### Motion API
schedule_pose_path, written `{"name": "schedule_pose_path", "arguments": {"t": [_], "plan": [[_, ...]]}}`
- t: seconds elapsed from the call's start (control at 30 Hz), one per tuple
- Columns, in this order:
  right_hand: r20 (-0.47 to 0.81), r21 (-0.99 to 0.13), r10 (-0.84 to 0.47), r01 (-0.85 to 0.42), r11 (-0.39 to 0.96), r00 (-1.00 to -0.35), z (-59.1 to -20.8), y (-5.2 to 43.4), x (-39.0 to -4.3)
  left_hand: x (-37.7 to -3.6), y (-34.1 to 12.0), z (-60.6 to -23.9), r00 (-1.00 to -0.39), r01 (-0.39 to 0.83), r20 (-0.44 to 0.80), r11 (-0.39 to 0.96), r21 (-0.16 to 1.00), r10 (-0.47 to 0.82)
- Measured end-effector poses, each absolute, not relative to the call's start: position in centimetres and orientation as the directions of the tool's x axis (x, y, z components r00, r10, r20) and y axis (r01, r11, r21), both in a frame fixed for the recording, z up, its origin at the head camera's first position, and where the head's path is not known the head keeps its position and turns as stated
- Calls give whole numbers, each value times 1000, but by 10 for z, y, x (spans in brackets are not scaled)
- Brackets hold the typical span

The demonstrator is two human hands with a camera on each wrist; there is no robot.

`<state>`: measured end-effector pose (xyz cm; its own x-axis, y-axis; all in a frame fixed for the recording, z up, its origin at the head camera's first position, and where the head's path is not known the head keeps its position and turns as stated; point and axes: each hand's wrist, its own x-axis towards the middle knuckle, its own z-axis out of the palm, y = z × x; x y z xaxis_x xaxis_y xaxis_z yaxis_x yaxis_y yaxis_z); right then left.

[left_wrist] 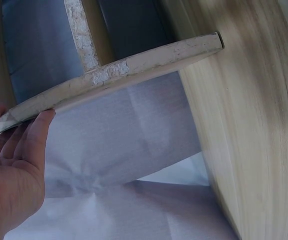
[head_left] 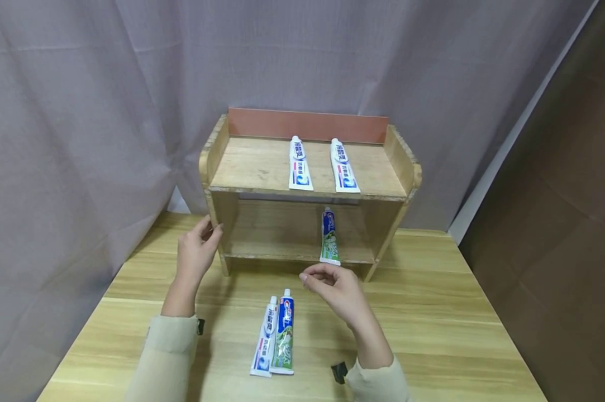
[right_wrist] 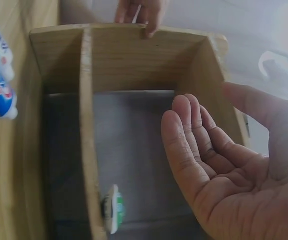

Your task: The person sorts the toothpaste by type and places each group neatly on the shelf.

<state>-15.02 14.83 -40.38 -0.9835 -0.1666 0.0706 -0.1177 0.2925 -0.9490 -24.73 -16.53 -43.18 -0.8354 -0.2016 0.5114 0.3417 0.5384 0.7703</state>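
Observation:
My left hand (head_left: 198, 248) holds the left side panel of a small wooden shelf (head_left: 307, 258); in the left wrist view, the fingers (left_wrist: 36, 137) lie along one face of the panel, with the thumb on the other. My right hand (head_left: 338, 290), holding nothing, hovers in front of the lower shelf with its fingers loosely bent. Just beyond it, a blue-and-green toothpaste tube (head_left: 329, 237) lies on that lower shelf, cap toward the back. On the top shelf lie two white toothpaste tubes (head_left: 300, 164) (head_left: 344, 167), side by side with a gap between them.
On the table (head_left: 433, 312) before the shelf, a white toothpaste tube (head_left: 265, 340) and another blue-and-green tube (head_left: 284, 335) lie side by side between my forearms. A reddish back strip (head_left: 307, 124) edges the top shelf. Grey cloth (head_left: 282, 56) hangs behind.

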Motion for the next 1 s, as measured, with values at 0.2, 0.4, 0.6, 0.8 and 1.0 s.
{"name": "schedule_pose_path", "arguments": {"t": [0.2,0.4,0.6,0.8,1.0], "plan": [[44,-947,-173,-96,307,-984,-427,148,-150,-246,-165,-432,-841,333,500,530,779,-207],[13,-934,-188,-79,347,-982,-459,149,-155,-246,-165,-433,-842,330,499,536,777,-206],[-52,-895,-238,-61,442,-970,-488,149,-160,-246,-165,-434,-841,327,499,540,775,-207],[-154,-884,-243,23,468,-958,-505,146,-161,-246,-166,-434,-838,323,505,555,766,-208],[-185,-881,-242,51,470,-953,-510,140,-160,-248,-166,-434,-842,314,494,549,775,-216]]}}
